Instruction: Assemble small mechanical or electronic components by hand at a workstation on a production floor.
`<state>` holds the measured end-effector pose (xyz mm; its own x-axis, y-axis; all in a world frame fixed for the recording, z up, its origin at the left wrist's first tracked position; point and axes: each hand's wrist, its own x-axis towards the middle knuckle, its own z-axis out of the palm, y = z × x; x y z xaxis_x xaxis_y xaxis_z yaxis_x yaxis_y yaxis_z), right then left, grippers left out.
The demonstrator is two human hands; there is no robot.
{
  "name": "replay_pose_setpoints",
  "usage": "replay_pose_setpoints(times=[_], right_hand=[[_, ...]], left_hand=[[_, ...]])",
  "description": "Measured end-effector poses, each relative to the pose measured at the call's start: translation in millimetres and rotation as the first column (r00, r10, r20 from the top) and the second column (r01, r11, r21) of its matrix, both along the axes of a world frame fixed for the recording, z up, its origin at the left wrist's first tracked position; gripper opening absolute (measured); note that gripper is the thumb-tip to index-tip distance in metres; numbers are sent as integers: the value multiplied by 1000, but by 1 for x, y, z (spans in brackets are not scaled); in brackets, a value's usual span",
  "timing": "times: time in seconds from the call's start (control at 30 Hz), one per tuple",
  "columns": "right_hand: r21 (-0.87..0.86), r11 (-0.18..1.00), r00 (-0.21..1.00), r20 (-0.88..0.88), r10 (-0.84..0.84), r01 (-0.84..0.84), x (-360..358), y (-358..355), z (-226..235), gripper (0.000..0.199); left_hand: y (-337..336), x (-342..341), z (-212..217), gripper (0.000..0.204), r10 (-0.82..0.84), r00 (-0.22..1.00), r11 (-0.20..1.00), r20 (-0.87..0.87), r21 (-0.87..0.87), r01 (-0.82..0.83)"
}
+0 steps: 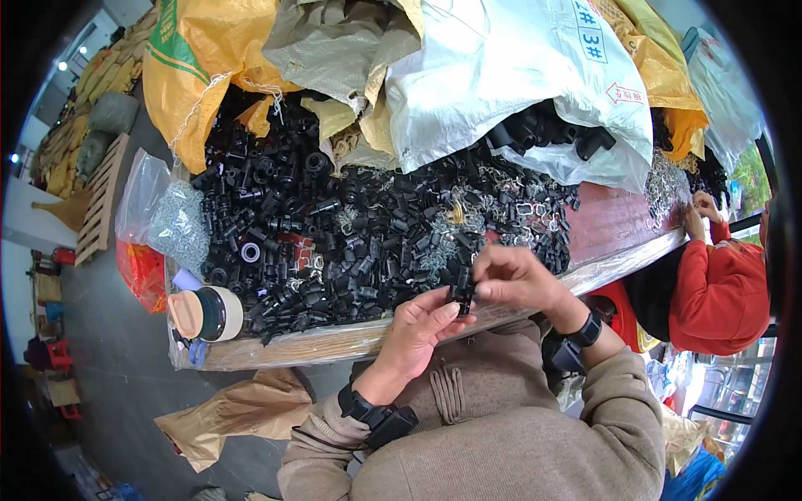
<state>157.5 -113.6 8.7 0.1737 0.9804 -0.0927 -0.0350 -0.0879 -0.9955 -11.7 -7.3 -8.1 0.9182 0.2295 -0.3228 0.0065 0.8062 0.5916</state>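
Note:
My left hand (418,330) grips a small black plastic fitting (460,294) between thumb and fingers, just over the table's near edge. Right beside it, my right hand (520,282) is pinched at the fitting's upper side; whatever its fingertips hold is too small and covered to make out. Beyond both hands spreads a heap of loose black plastic fittings (359,267). Mixed into it are small silvery metal clips (535,219) and a patch of fine metal pieces (439,250).
A lidded cup (221,313) stands at the table's left corner, near a clear bag of small metal parts (180,225). Large white (518,75) and yellow sacks (180,83) line the far side. Brown paper (242,413) lies below left. A person in red (723,292) works at right.

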Motion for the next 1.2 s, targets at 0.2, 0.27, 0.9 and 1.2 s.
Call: replay_pose_setpoints(times=[0.2,0.27,0.9,1.2], right_hand=[[250,968,437,870,-229,9,28,38,-3,17],[291,954,122,952,-281,-67,34,49,-11,19],[50,967,949,-212,-235,251,-19,4,-19,21],[42,934,904,-271,-332,355,-17,-2,-12,13]], left_hand=[[1,-2,-5,24,76,997,997,-12,-9,-77],[-1,-2,-6,24,119,993,993,-6,-19,-120],[0,16,-2,24,220,968,974,119,-75,-213],[-4,13,-2,25,195,975,975,111,-127,-180]])
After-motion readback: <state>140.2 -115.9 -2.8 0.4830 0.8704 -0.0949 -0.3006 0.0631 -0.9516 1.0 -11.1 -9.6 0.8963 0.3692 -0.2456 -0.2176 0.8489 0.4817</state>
